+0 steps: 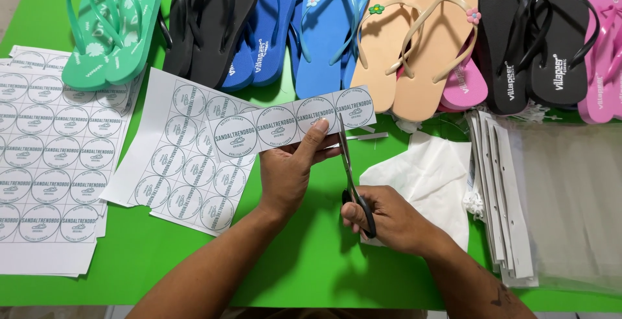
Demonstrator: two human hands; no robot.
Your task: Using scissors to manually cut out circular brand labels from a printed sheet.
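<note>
With my left hand (pixel 288 173) pinching the label strip (pixel 291 125) taut at frame centre, I'd keep the scissors (pixel 350 176), gripped in my right hand (pixel 389 218), cutting between the printed circles.

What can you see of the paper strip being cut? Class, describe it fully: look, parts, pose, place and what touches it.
The paper strip is thin white paper printed with a row of four round label designs in grey-green. It is held flat above the green table, running left to right with its right end slightly higher. The left hand pinches its lower edge, thumb pressed on the third circle. The scissors, worked by the right hand, point upward, their blades meeting the strip between the third and fourth circles. Its left end overlaps a larger printed sheet lying below.
</note>
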